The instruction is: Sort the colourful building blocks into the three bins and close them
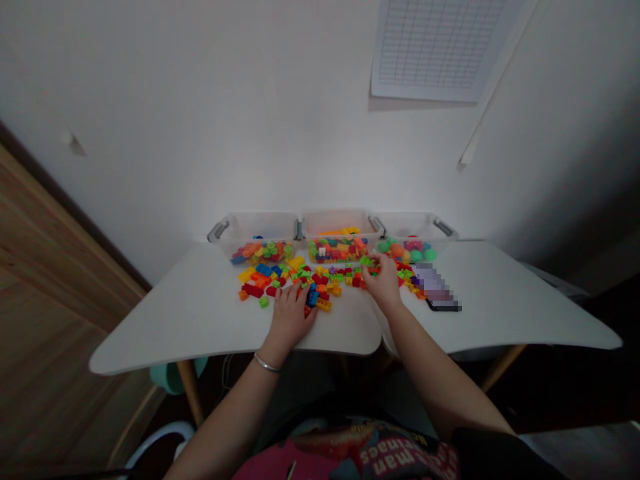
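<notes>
My left hand [291, 312] lies over loose toy bricks on the white table, palm down, fingers spread and holding nothing. Beside its thumb are a blue brick [313, 295] and a yellow brick [324, 305]. Further right, my right hand [385, 281] has its thumb and fingers curled around a light green brick [367, 261], in front of the middle box; the fingers partly hide the grip. Between and around both hands is a spread of small bricks in red, yellow, orange, green and blue, including a dark red brick [254, 291] at the left.
Three clear plastic boxes stand along the wall: a left box [265, 223] and a middle box [340, 220] with bricks, and a right box [413, 225] with coloured balls. A phone [440, 288] lies right of my right hand. Two white tabletops [165, 320] meet below it.
</notes>
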{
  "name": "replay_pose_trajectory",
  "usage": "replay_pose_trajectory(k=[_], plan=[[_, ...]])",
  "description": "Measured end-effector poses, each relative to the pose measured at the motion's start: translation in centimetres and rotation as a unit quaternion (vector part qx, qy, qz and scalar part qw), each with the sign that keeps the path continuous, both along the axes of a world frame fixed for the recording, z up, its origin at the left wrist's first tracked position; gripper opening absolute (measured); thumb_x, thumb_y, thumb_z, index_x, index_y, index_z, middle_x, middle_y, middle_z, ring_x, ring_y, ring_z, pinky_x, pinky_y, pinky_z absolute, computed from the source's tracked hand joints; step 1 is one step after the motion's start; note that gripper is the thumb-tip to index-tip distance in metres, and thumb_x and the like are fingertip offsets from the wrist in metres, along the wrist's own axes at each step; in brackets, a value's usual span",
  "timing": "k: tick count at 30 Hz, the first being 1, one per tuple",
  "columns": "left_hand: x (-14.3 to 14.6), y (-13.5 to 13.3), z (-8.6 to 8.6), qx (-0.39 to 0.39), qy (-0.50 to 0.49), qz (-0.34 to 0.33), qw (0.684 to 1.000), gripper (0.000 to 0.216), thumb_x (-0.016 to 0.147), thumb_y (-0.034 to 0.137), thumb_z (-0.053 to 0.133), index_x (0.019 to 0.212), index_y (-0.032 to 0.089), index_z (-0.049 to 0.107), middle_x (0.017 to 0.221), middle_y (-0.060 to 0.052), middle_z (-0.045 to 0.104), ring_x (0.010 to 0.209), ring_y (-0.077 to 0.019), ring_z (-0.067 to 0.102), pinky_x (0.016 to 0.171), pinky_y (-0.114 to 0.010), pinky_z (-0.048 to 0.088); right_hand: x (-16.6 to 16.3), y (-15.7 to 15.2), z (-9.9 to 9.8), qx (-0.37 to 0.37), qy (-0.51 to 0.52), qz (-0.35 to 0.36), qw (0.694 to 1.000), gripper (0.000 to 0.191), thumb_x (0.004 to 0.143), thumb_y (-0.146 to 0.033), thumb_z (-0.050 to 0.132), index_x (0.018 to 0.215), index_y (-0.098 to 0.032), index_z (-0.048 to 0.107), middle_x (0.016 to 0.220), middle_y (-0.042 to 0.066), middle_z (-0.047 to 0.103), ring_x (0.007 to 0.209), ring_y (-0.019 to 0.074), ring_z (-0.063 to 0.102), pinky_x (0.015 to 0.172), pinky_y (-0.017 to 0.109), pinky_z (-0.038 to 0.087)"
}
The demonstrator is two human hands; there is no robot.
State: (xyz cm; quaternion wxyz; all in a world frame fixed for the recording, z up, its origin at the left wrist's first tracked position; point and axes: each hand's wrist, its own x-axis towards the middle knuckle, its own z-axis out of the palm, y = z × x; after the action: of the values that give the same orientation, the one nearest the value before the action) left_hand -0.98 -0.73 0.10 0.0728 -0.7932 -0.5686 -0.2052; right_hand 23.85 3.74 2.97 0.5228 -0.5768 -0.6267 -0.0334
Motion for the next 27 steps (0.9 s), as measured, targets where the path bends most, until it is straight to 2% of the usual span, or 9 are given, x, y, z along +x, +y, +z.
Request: replay_pose_trajectory(k=[5, 9, 18, 27], plan=[[-0.1, 0.1, -0.4, 0.009, -0.008, -0.004, 1.0, 0.056, 0.084, 0.039, 0.056, 0.136, 0.019, 0.052, 0.138, -0.015, 0.055, 0.126, -0.0327, 0.049, 0.114, -0.057, 0.028, 1.1, 2.8, 3.3, 0.03, 0.041, -0.045, 0.998, 0.024, 0.078, -0.032, 0.055, 0.098, -0.02, 0.058, 0.094, 0.008, 0.063, 0.091, 0.0242, 0.056, 0.087, 0.039, 0.045], [-0.2, 0.2, -0.4, 0.007, -0.009, -0.003, 1.0, 0.057, 0.084, 0.039, 0.056, 0.137, 0.018, 0.052, 0.139, -0.016, 0.054, 0.127, -0.0332, 0.048, 0.114, -0.057, 0.027, 1.1, 4.9, 4.4, 0.016, 0.061, -0.052, 0.997, 0.026, 0.078, -0.034, 0.054, 0.099, -0.019, 0.058, 0.096, 0.01, 0.065, 0.092, 0.0248, 0.056, 0.086, 0.039, 0.044], [-0.1, 0.1, -0.3, 0.001, -0.013, -0.002, 1.0, 0.057, 0.083, 0.038, 0.057, 0.137, 0.018, 0.052, 0.14, -0.015, 0.053, 0.127, -0.0331, 0.048, 0.114, -0.057, 0.028, 1.1, 7.9, 4.4, -0.021, 0.037, -0.067, 0.997, 0.029, 0.079, -0.038, 0.053, 0.1, -0.019, 0.062, 0.099, 0.011, 0.069, 0.099, 0.0273, 0.055, 0.094, 0.043, 0.042], [-0.1, 0.0, -0.1, -0.005, -0.014, -0.001, 1.0, 0.058, 0.084, 0.038, 0.057, 0.137, 0.017, 0.051, 0.14, -0.016, 0.053, 0.128, -0.0335, 0.048, 0.115, -0.058, 0.027, 1.6, 8.5, 3.9, -0.02, 0.016, -0.061, 0.998, 0.028, 0.079, -0.033, 0.055, 0.101, -0.018, 0.065, 0.094, 0.009, 0.071, 0.097, 0.027, 0.058, 0.092, 0.042, 0.045]])
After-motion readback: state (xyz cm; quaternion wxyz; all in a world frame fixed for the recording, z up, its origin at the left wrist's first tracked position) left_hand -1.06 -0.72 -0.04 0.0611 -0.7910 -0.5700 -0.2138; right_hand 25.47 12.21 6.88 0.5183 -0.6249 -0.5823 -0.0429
